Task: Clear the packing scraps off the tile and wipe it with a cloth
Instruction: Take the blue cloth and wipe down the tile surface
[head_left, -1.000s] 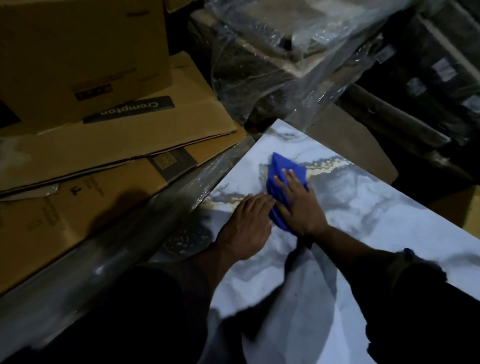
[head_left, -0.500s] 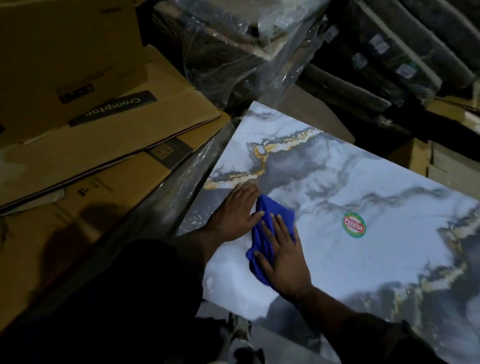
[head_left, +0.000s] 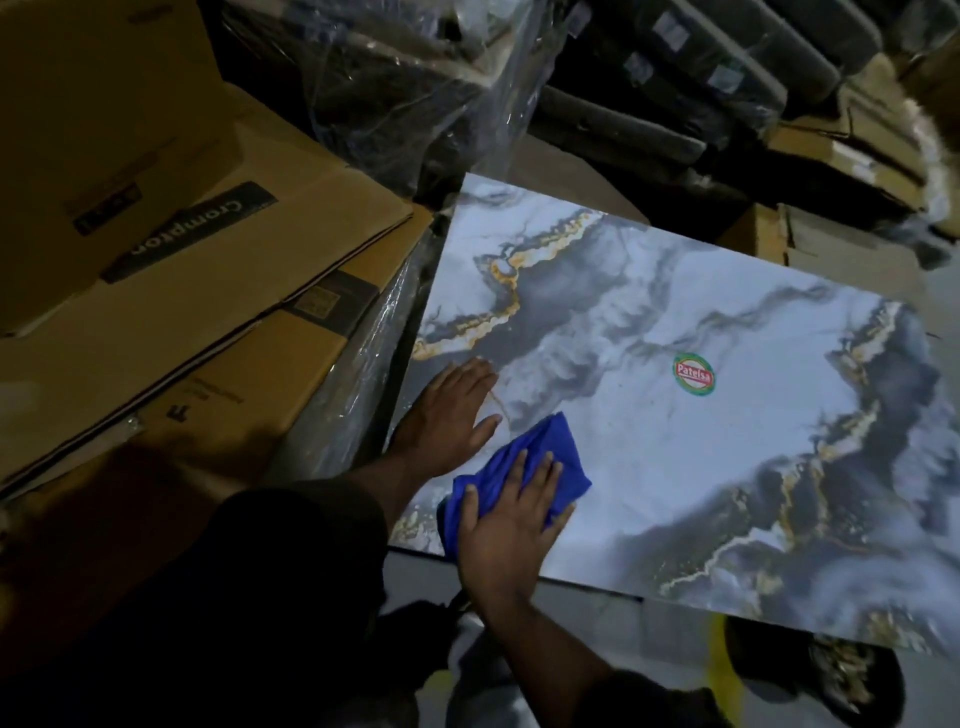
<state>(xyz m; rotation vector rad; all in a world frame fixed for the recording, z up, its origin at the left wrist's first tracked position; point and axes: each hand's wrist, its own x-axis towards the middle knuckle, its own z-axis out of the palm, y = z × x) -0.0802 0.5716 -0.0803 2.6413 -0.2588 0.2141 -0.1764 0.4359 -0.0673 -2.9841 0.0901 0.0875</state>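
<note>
Stacked cartons (head_left: 171, 291) flank the marble tile (head_left: 675, 457), where the flat right hand (head_left: 511, 525) has dragged the blue cloth (head_left: 540, 457) from the far corner to the near edge, left hand (head_left: 449, 415) flat beside it, so wiping advances.

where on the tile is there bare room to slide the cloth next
Free: the wide pale stretch of tile between the cloth and the round sticker, and on to the right. Crowded: the near left corner, under the left hand and right hand.

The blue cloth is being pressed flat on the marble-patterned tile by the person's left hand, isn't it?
Not quite: the head view shows the right hand pressing the blue cloth on the marble-patterned tile; the left hand lies flat beside it.
</note>
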